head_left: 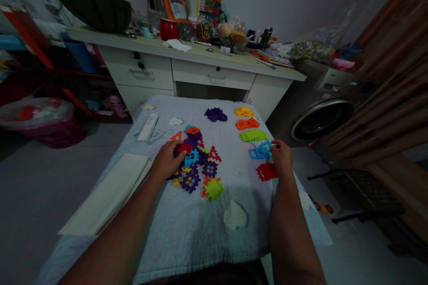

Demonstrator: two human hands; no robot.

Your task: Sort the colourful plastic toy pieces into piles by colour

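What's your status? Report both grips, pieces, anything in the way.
Left grip at red piece, mixed pile. Right grip at blue pile. Closure unclear on both. Mixed pile's overlapping pieces crowd left grip.

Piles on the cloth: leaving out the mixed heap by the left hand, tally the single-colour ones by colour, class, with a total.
Purple pile: 1
Yellow pile: 1
Orange pile: 1
Green pile: 1
Blue pile: 1
Red pile: 1
Total: 6

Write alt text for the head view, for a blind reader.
A person's left hand touches a mixed-color pile of interlocking plastic tiles on a cloth-covered table; the right hand is at the blue tiles, in a column of single-color groups.
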